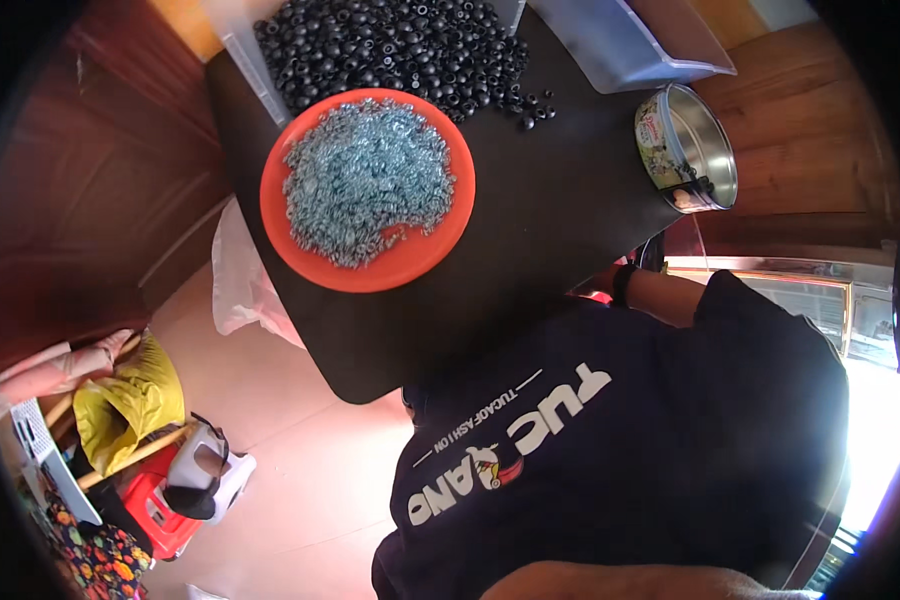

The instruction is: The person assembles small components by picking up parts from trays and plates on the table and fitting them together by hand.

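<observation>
My right hand [607, 279] is at the table's near right edge, a black band on its wrist. Its fingers are mostly hidden beside the tabletop and my dark T-shirt, so what they hold cannot be seen. A small patch of red shows by them. My left hand is out of view. On the black table [530, 220] stands an orange-red round plate [370, 281], heaped with small silvery-blue pieces [370, 170] that look like metal springs. Behind it lies a large pile of small, black, rounded plastic pieces [390, 50] with holes. A few have strayed to the right.
An open printed tin [660, 150] sits at the table's right edge. Clear plastic bins [620, 55] stand at the back. A whitish bag [245, 285] hangs at the left edge. On the floor are a yellow bag [135, 400] and a red-and-white object [165, 505].
</observation>
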Motion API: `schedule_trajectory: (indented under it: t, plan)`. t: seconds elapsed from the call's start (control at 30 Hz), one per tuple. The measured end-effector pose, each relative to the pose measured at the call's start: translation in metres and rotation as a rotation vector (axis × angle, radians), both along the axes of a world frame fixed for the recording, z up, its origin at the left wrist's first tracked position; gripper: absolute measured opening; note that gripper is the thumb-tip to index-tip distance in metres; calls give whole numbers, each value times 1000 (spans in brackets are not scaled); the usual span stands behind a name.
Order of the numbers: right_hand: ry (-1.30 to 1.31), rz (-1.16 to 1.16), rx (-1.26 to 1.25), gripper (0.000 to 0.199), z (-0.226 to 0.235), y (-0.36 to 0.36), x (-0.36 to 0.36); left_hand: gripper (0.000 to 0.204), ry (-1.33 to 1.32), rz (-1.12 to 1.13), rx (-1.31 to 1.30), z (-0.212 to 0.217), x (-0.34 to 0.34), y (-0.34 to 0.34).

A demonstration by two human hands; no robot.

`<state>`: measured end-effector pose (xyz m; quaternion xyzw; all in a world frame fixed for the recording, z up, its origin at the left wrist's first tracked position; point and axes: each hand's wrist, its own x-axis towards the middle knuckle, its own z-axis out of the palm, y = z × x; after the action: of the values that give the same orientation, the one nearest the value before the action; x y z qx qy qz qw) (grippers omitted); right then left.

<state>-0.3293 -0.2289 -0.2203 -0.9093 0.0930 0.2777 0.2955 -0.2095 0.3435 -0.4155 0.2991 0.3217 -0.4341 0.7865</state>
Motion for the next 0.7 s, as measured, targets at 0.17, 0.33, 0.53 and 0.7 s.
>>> schedule_trajectory:
  t: [0.17, 0.33, 0.53, 0.7]
  plan:
    - [187, -275, 179, 18, -27, -15, 27, 15, -100, 6, 97, 0, 5, -6]
    - [-6, 144, -235, 18, 8, 26, 13, 15, -258, 44, 215, -9, 22, 6]
    - [-224, 68, 180, 21, 207, 62, 36, 15, -354, 76, 389, -78, 15, 36]
    - [-692, 20, -8, 23, 306, 57, 86, 30, -893, 151, 468, 170, 148, -11]
